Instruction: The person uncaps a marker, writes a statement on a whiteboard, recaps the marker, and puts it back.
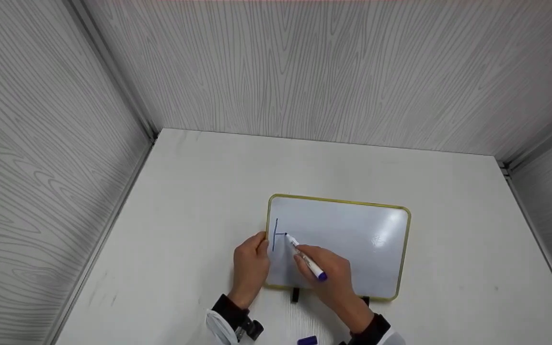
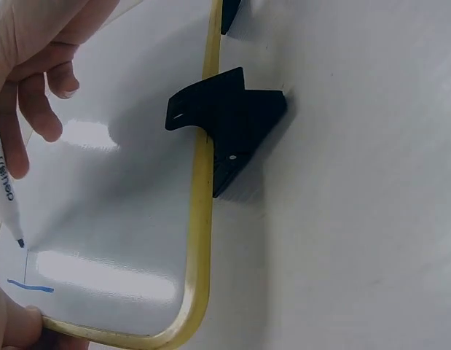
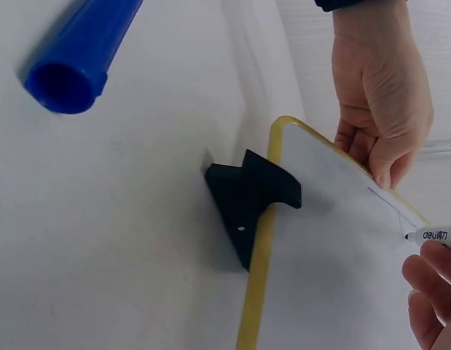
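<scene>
A small whiteboard (image 1: 343, 235) with a yellow frame stands on black feet, one a black clip-like stand (image 2: 225, 124) at its lower edge. My left hand (image 1: 251, 263) grips the board's left edge, thumb on the front and fingers behind, as the right wrist view shows. My right hand (image 1: 331, 275) pinches a white marker (image 1: 307, 261) with a blue end, its dark tip at the board's surface. Blue lines (image 1: 274, 237) mark the board's left part: a long upright stroke and a short level one running from its middle to the marker tip.
A blue marker cap (image 1: 307, 340) lies on the white table (image 1: 185, 215) near the front edge, its hollow end showing in the right wrist view. Wood-grain panels (image 1: 276, 72) wall the table at the back and both sides.
</scene>
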`<act>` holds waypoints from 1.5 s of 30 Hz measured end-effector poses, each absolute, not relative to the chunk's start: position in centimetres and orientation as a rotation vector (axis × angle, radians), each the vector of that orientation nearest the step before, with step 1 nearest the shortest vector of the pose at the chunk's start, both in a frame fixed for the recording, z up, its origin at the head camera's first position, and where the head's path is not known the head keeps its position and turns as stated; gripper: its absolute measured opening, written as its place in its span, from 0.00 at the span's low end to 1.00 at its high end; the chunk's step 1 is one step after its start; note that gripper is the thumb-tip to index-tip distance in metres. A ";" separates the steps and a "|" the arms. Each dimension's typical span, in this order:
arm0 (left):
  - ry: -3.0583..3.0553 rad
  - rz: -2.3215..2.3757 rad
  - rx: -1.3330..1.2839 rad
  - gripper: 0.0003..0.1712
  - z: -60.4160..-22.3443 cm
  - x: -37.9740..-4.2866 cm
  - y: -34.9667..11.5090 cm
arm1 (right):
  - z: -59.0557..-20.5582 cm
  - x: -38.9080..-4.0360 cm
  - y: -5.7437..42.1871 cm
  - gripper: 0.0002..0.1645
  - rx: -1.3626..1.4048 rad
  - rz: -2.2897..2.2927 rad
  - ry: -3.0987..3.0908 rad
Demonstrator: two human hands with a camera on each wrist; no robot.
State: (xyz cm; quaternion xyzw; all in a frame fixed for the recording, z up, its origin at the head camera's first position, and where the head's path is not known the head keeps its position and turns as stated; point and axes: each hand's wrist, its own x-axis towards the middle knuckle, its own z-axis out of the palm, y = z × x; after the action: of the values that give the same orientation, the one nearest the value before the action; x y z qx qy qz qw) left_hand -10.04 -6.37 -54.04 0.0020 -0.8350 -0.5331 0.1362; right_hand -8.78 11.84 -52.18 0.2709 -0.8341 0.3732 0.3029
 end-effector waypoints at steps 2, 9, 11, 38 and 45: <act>-2.439 -1.532 0.015 0.10 -54.1 -10.0 -6.3 | -51.7 -8.9 11.9 0.15 0.728 0.966 -2.180; -2.453 -1.532 0.014 0.11 -54.1 -10.1 -6.2 | -50.6 -9.8 12.3 0.15 0.686 0.955 -2.180; -2.442 -1.533 0.010 0.11 -54.1 -10.1 -6.3 | -50.6 -10.0 12.3 0.15 0.691 0.960 -2.191; -2.398 -1.478 -0.071 0.09 -54.4 -10.2 -6.5 | -52.8 -9.0 11.8 0.16 0.719 0.944 -2.190; -2.400 -1.481 -0.058 0.10 -54.5 -10.2 -6.5 | -53.7 -8.1 12.0 0.13 0.718 0.926 -2.236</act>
State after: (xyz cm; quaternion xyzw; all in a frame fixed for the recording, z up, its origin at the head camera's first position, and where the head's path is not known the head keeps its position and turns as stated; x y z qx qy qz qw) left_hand -10.16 -6.50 -54.47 -0.0203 -0.8399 -0.5183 0.1596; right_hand -8.12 11.99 -53.65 0.2711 -0.8439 0.3496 0.3035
